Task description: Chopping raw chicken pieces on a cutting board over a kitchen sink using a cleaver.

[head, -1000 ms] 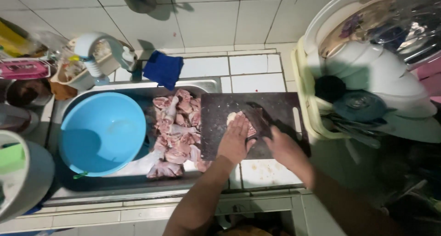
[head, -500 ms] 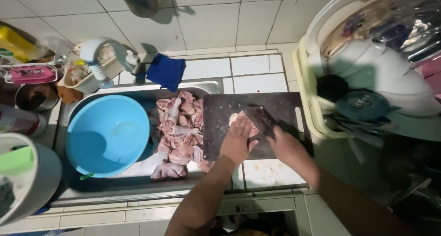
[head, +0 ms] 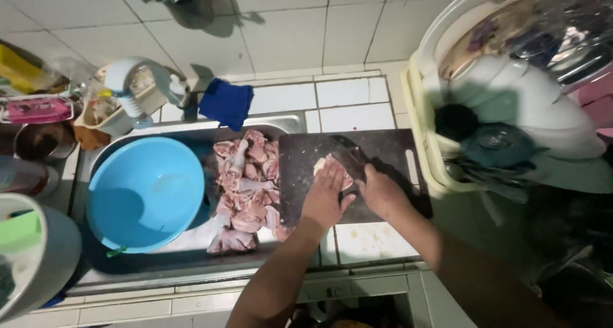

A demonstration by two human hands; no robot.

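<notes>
- White-tiled wall and counter (head: 357, 91) frame a steel sink (head: 191, 133) at the left and a dark cutting board (head: 389, 152) laid over the sink's right edge.
- On the board's middle lies a pale piece of raw chicken (head: 321, 164).
- Left hand (head: 325, 197) lies flat, fingers spread, pressing down on the chicken piece; it clasps nothing.
- Right hand (head: 381, 194) is clenched around the handle of a dark knife (head: 349, 154), whose blade rests at the chicken's far right side, just beside the left fingers.
- Heaped raw chicken pieces (head: 246, 187) fill the sink, touching the board's left edge.
- Blue plastic basin (head: 145, 194) sits tilted in the sink's left half, beside the heap.
- Blue cloth (head: 225, 103) hangs at the sink's back edge.
- Cream dish rack (head: 421, 143) with white and dark dishes stands at the counter's right edge.
</notes>
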